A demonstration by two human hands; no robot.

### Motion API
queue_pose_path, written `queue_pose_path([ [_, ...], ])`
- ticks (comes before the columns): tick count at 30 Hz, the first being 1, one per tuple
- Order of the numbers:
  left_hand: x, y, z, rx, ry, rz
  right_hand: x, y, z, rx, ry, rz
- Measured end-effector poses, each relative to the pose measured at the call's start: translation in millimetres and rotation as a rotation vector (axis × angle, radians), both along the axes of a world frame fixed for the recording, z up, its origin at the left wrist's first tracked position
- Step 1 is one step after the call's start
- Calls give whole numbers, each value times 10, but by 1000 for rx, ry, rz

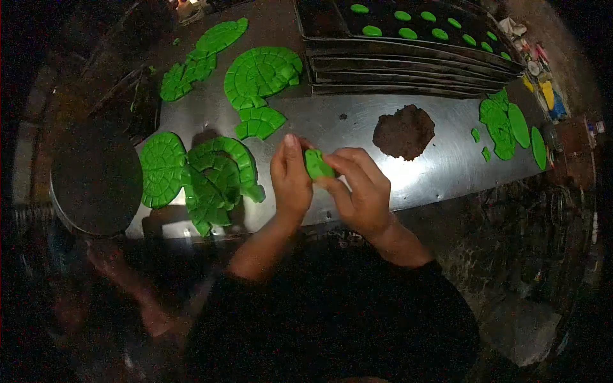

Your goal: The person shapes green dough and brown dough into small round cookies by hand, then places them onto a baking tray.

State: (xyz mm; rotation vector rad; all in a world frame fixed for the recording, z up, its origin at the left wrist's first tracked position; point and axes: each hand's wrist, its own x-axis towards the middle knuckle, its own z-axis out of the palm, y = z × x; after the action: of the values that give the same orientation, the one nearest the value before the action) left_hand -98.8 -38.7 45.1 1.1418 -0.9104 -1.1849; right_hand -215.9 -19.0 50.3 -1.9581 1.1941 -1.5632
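Dark clothing (332, 319) fills the bottom of the view, and two bare forearms rise out of it to meet over the near edge of a steel table (447, 159). Between them sits a small green piece (316, 164), a soft, matte, bright-green lump with a rounded, slightly squared outline, held in the air just above the table edge. The left hand (290, 179) stands upright with its fingers together and pressed flat against the piece's left side; the right hand (361, 188) curls in from the other side, thumb and fingertips closed narrowly on the piece, so both hands hold it pinched between them. The tabletop is smooth, scuffed metal with a bright glare beside the right hand. To the left lie scored green discs (163, 167), flat sheets of the same green stuff cut into rings and small blocks, some with pieces already taken out so that curved strips remain. Beyond the hands rests a brown lump (403, 132), rough and crumbly at its edge. Farther back is a stack of trays (408, 70), thin dark metal, the top one bearing rows of smooth green ovals (402, 16). A round dark pan (96, 175) sits at the far left.
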Motion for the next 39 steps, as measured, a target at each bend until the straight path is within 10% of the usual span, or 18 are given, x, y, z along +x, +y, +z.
queue_pose_path([
  [11,145,-86,-274,-165,-222,-197,-266,-179,262,602,142,421],
  [19,17,-236,-663,589,385,-257,-42,-128,-147,122,414,175],
  [26,315,-80,-1743,527,-18,-320,-513,-453,-1940,285,725,108],
  [28,505,78,-1828,547,-110,-184,-620,-442,-2346,707,847,135],
  [32,946,92,-2057,461,-149,-30,-376,-811,-1184,626,457,71],
  [35,1118,59,-2042,409,-86,55,-185,-1059,-1390,106,460,-192],
  [39,1213,-196,-1784,402,-44,151,-35,-861,-2545,189,805,-75],
])
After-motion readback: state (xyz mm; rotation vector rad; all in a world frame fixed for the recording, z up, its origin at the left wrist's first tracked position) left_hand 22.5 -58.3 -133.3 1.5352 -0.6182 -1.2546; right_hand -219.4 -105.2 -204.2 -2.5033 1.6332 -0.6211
